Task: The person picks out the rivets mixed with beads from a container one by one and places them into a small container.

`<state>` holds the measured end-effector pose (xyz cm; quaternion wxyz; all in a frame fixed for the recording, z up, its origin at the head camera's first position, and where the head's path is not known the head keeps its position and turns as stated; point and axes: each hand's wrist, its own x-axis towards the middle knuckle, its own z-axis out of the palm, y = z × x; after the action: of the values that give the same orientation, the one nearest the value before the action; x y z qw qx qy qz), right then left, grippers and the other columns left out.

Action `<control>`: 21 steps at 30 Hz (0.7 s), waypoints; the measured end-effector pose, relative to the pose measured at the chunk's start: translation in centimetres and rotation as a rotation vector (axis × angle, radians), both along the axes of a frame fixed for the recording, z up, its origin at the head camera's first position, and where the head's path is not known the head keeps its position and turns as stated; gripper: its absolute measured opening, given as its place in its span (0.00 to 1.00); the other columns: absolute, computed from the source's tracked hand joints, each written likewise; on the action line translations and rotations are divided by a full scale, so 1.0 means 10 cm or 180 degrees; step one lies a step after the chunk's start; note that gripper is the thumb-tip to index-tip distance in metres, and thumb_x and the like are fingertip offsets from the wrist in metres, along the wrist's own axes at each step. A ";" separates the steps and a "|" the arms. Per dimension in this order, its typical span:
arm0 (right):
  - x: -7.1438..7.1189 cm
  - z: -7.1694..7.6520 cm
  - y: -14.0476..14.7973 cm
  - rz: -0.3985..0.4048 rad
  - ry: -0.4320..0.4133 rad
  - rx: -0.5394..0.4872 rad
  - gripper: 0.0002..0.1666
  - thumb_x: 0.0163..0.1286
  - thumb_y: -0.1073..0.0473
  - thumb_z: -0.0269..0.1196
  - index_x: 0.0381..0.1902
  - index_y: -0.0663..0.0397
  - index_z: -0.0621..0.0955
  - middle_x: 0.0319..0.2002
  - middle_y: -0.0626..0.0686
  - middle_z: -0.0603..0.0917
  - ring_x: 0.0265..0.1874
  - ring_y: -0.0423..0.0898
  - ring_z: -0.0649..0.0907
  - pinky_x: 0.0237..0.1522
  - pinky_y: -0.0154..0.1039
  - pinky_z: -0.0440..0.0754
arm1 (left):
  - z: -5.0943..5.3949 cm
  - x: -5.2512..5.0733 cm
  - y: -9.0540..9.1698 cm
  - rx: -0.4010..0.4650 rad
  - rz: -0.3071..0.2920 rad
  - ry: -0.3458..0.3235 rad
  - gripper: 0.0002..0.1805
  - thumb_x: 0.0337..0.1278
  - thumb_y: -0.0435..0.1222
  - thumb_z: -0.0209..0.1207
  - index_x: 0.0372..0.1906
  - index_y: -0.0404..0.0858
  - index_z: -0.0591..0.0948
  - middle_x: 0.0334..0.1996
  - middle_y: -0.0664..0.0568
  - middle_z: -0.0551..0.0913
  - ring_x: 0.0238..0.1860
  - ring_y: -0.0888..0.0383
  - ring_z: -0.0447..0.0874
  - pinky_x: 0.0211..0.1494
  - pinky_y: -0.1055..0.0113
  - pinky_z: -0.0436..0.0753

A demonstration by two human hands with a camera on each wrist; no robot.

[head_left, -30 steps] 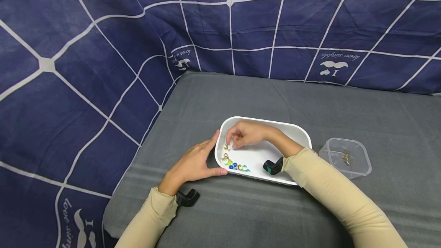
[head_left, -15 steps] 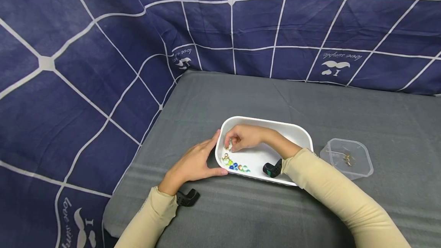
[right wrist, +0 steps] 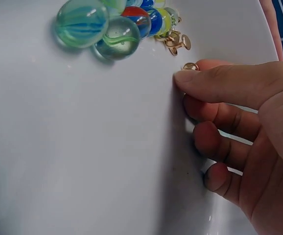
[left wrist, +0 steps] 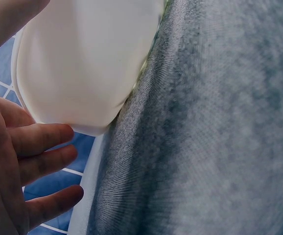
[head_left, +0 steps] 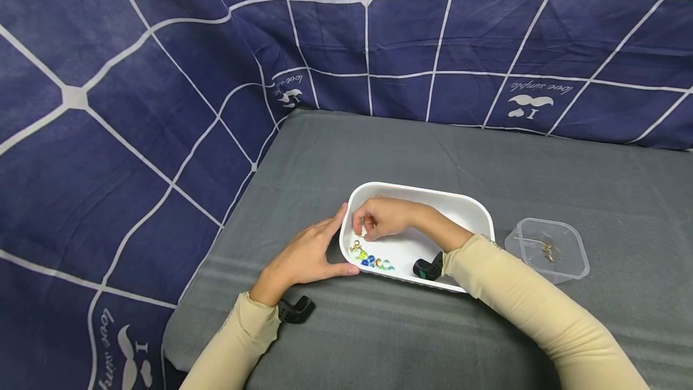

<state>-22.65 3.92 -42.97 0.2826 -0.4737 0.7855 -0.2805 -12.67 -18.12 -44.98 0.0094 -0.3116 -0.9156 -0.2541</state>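
My right hand [head_left: 385,216] reaches into a white tray [head_left: 460,202], its thumb and index finger pinching a small gold stud [right wrist: 190,66] with a round head. Just beyond the fingertips, more gold studs [right wrist: 175,43] lie loose on the tray floor. Several glass marbles [head_left: 373,262], blue, green, yellow and orange, line the tray's near left edge; the right wrist view shows a clear marble with a green swirl [right wrist: 118,39] up close. My left hand [head_left: 303,257] spreads around the tray's left end, fingers mostly straight, with thumb and fingertips touching the outer wall.
A clear plastic container [head_left: 575,257] holding a few gold studs [head_left: 548,251] stands right of the tray, beside the right forearm. Grey cloth [head_left: 335,149] covers the surface. A blue sheet with white lines [head_left: 400,35] hangs behind and at the left.
The right hand's thumb and index finger have closed on a gold stud near the tray's left end. My left hand stays against the tray. The view has shifted slightly.
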 end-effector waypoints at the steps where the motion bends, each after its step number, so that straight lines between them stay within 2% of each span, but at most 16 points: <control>1: 0.00 0.00 0.00 -0.0008 0.0024 0.0020 0.08 0.59 0.69 0.69 0.34 0.52 0.83 0.19 0.41 0.77 0.20 0.34 0.73 0.26 0.29 0.70 | 0.00 0.00 0.00 0.0000 -0.0003 0.0001 0.64 0.46 0.62 0.70 0.78 0.33 0.50 0.66 0.38 0.72 0.63 0.46 0.74 0.64 0.52 0.73; 14: 0.02 0.03 -0.01 -0.0001 0.0130 0.0104 0.08 0.58 0.68 0.70 0.32 0.52 0.82 0.19 0.40 0.77 0.20 0.33 0.73 0.27 0.29 0.69 | 0.01 0.00 0.00 -0.0006 -0.0002 -0.0018 0.64 0.46 0.62 0.69 0.78 0.32 0.50 0.67 0.38 0.71 0.64 0.47 0.74 0.65 0.53 0.73; 21: 0.02 0.06 0.03 -0.0008 0.0065 0.0059 0.08 0.58 0.67 0.71 0.32 0.53 0.82 0.18 0.40 0.77 0.19 0.33 0.72 0.26 0.29 0.68 | 0.01 0.00 0.01 0.0007 -0.0024 0.0005 0.64 0.46 0.62 0.70 0.78 0.32 0.50 0.66 0.39 0.72 0.63 0.48 0.74 0.65 0.54 0.73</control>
<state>-22.47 4.18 -42.38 0.2786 -0.4729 0.7915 -0.2688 -12.70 -18.04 -44.85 0.0095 -0.3152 -0.9141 -0.2549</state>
